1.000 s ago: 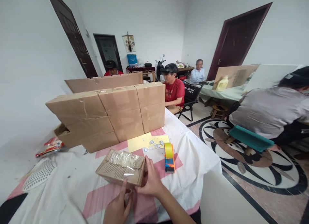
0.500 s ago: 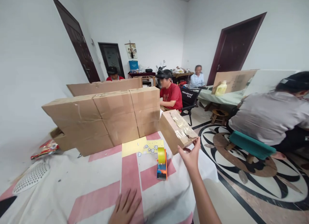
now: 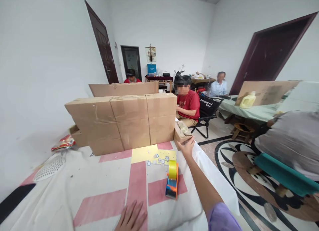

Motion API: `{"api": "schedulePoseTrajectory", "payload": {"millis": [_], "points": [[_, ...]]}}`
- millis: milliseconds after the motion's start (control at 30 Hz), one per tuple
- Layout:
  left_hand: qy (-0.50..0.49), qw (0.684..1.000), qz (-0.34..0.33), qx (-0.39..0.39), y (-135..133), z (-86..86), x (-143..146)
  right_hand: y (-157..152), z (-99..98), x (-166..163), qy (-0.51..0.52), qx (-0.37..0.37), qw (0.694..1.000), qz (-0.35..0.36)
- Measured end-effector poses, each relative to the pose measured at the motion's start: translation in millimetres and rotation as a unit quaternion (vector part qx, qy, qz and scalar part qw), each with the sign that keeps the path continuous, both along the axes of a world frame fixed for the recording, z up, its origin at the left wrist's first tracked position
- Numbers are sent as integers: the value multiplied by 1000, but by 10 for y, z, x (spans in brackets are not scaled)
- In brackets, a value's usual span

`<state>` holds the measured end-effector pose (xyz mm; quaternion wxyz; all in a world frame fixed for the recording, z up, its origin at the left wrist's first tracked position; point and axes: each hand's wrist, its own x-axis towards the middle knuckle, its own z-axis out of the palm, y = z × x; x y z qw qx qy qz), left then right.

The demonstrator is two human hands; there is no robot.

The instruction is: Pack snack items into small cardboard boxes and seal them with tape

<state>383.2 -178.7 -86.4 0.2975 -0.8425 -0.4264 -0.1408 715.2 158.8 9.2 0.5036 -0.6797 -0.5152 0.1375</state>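
My right hand (image 3: pixel 187 147) reaches far forward and grips the near end of a small cardboard box (image 3: pixel 181 132) topped with clear plastic, at the table's far right beside the stacked cartons (image 3: pixel 124 123). My left hand (image 3: pixel 132 219) lies flat on the pink-and-white tablecloth (image 3: pixel 99 201) at the near edge, fingers spread, holding nothing. An orange tape dispenser with a yellow roll (image 3: pixel 171 179) stands between the two hands. A yellow sheet with several small white pieces (image 3: pixel 154 154) lies in front of the cartons.
A white perforated tray (image 3: pixel 48 167) and a red packet (image 3: pixel 63 143) lie at the left. A person in red sits behind the cartons, others further back. A person in grey on a teal stool (image 3: pixel 284 173) is close on the right.
My right hand lifted the small box from in front of me, carried it right and forward, and now holds it beside the cartons. My left hand let go and flattened on the cloth.
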Motion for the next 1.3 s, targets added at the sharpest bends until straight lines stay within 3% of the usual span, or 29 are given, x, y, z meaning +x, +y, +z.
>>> {"api": "schedulePoseTrajectory", "payload": {"millis": [100, 200, 300, 400, 467, 533, 600, 700, 767, 833, 967, 1100, 1300], "points": [[-19, 1000, -5, 6, 6, 26, 21, 124, 43, 5, 15, -39, 999, 20], [-36, 999, -2, 6, 1, -64, 1, 74, 76, 82, 43, -75, 996, 6], [-54, 997, 25, -54, -34, -208, -6, -183, 133, -17, 54, -56, 997, -3], [-104, 976, 38, -187, -104, -222, 18, -691, 194, -516, 35, 7, 999, 39], [-139, 951, 13, -276, -169, -89, -1, -1128, 212, -1037, -10, 50, 993, 111], [-187, 920, -18, -345, -232, 150, -100, -1551, 197, -1594, -130, 78, 962, 228], [-264, 886, -26, -380, -262, 439, -305, -1877, 135, -2080, -233, 58, 916, 322], [-385, 847, 4, -365, -182, 823, -810, -2114, -48, -2556, -330, -33, 838, 433], [-453, 829, 48, -325, -39, 982, -1242, -2136, -191, -2715, -369, -85, 805, 457], [-490, 816, 92, -295, 161, 1070, -1694, -2107, -309, -2788, -395, -107, 795, 449], [-534, 790, 196, -228, 717, 1191, -2520, -2050, -430, -2806, -407, -100, 793, 443], [-526, 777, 296, -180, 1434, 1416, -3210, -2039, -485, -2791, -396, -80, 802, 440], [-456, 781, 377, -198, 2352, 1772, -3954, -2011, -519, -2787, -374, -72, 813, 441]]}}
